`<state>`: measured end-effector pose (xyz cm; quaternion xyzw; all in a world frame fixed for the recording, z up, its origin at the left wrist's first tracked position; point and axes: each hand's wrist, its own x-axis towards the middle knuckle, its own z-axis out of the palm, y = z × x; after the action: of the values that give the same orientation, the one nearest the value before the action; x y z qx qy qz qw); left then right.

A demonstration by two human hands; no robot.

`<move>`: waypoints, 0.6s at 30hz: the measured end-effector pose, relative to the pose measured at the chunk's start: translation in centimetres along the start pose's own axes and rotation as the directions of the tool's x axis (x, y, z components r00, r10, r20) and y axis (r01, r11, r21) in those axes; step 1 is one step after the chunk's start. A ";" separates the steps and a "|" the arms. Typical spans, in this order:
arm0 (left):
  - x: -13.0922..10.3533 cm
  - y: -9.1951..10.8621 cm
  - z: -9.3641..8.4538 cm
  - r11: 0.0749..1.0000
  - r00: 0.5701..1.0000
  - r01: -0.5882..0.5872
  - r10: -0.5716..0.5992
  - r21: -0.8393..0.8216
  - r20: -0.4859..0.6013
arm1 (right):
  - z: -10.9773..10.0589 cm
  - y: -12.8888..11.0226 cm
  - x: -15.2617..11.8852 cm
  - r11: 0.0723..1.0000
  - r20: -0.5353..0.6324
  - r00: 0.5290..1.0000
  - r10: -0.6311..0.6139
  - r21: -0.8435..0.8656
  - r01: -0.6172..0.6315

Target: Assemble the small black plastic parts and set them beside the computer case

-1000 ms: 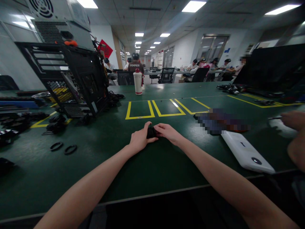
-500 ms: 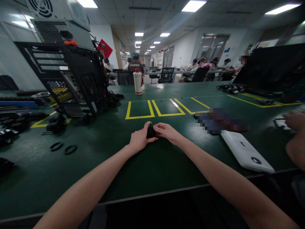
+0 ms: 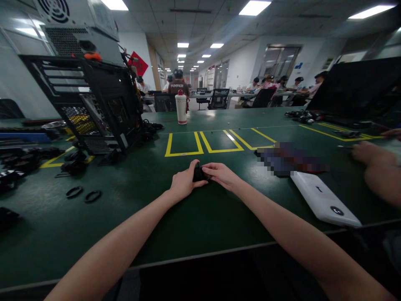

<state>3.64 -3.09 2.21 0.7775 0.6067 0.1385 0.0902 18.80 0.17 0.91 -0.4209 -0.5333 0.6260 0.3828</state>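
Note:
A small, dark, rounded part [image 3: 198, 174] sits between my two hands, low over the green table [image 3: 194, 221]. Its exact kind is hard to make out. My left hand [image 3: 185, 180] is closed round it from the left, thumb and fingers on either side. The fingertips of my right hand [image 3: 222, 173] pinch its right side. Both forearms reach in from the bottom of the view. Two black rings [image 3: 93, 196] lie on the table to the left of my hands.
A black computer case [image 3: 94, 100] with a metal box on top stands at left, dark parts [image 3: 73, 163] around it. Behind my hands are a white bottle [image 3: 181, 109] and yellow tape outlines. To the right lie a white device [image 3: 324, 198] and a co-worker's hand [image 3: 369, 152].
My right fingertips have shifted very slightly at the dark part; my left hand stays put. On the right, the co-worker's hand has moved further left into view with a thin tool.

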 end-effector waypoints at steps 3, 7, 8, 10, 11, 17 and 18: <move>0.1 -0.1 0.1 1.000 1.000 0.000 0.000 0.002 -0.004 | 0.2 -0.2 0.0 0.999 -0.039 0.999 -0.030 0.038 0.032; 0.2 -0.2 0.2 1.000 1.000 -0.015 0.015 0.010 -0.004 | -0.4 -0.4 0.2 0.994 -0.155 0.984 -0.090 -0.076 0.079; 0.2 -0.2 0.2 1.000 1.000 -0.023 0.023 0.015 -0.002 | -0.7 -0.3 0.3 0.983 -0.197 0.972 -0.127 -0.159 0.096; 0.2 -0.2 0.3 0.999 0.999 -0.041 0.041 0.029 0.002 | -1.5 -0.1 0.6 0.936 -0.237 0.947 -0.218 -0.326 0.134; 0.1 -0.3 0.3 0.998 0.999 -0.047 0.047 0.040 -0.002 | -1.9 0.1 0.8 0.908 -0.228 0.941 -0.248 -0.392 0.144; -0.3 -0.5 0.0 0.991 0.993 -0.086 0.093 0.100 -0.068 | -2.9 0.6 1.3 0.856 -0.203 0.948 -0.245 -0.504 0.113; -0.3 -0.3 0.0 0.990 0.992 -0.092 0.101 0.106 -0.081 | -2.8 0.6 1.3 0.861 -0.197 0.952 -0.235 -0.497 0.110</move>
<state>3.30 -3.33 2.13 0.8030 0.5778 0.1449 0.0173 20.94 2.22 -0.08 -0.5285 -0.6549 0.3785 0.3855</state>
